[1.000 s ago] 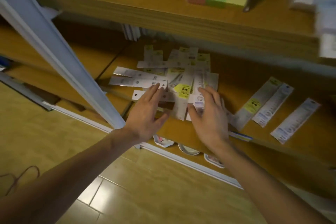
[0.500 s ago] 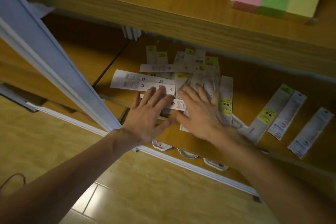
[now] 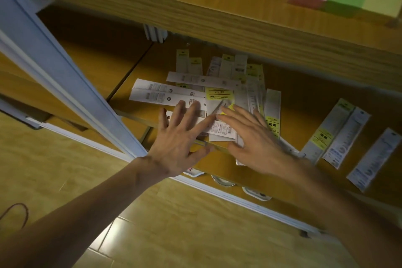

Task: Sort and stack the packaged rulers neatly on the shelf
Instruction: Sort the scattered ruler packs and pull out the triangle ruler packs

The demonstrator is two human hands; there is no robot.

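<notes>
1. While the shelf [image 3: 304,102] carries everything, its front edge runs just beneath the hands, so any packet pushed forward could slide off to the floor.
2. The pile of rulers [image 3: 219,91] lies crisscrossed at mid-shelf; three more rulers [image 3: 339,132] lie side by side, well apart to the right.
3. The left hand [image 3: 180,139] and right hand [image 3: 250,135] both lie flat on the pile's near side, fingers spread, gripping nothing.
4. Slick wrappers may fan out under flat pressing, scattering the pile further.
</notes>
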